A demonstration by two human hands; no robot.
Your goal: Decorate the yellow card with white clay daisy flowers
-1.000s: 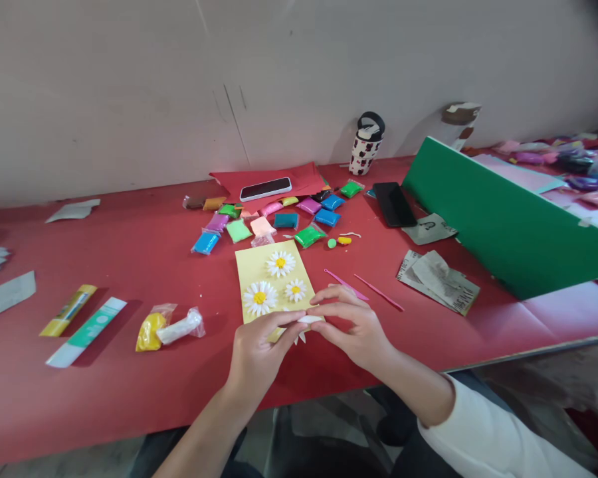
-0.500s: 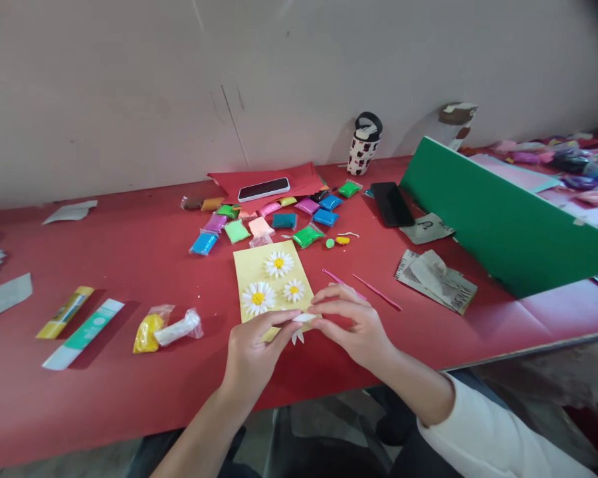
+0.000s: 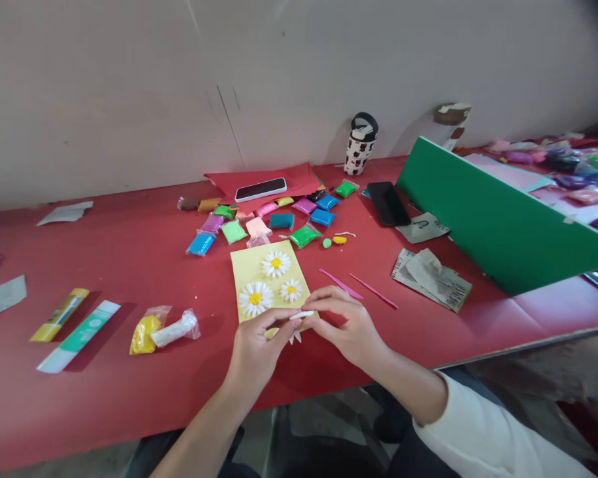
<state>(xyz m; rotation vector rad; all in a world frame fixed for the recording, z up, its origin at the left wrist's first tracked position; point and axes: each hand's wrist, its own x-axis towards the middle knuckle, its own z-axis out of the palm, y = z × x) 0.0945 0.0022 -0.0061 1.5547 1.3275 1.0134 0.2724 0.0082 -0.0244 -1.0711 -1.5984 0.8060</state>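
Note:
Between the fingertips of my left hand (image 3: 259,335) and my right hand (image 3: 346,325) is a small white piece of clay (image 3: 303,315), thin and long in shape. Both hands pinch it, one at each end, over the lower edge of a pale yellow card (image 3: 246,265). On the card are white daisies with yellow centres: a large daisy (image 3: 255,299), an upper daisy (image 3: 276,263) and a smaller daisy (image 3: 291,290). White petals (image 3: 295,337) show below my fingers, partly hidden. Two pink modelling tools, one of them a thin stick (image 3: 373,291), lie right of the card.
Several coloured clay packets (image 3: 282,220) lie behind the card. To the left are an opened clay bag (image 3: 144,334), a green-and-white packet (image 3: 80,335) and a yellow tube (image 3: 60,315). A black phone (image 3: 389,204), newspaper pieces (image 3: 431,279) and a green board (image 3: 498,226) stand or lie rightward.
The white clay piece has turned between my fingertips and now looks narrower. Both hands stay pinched together over the card, and the whole view has shifted slightly.

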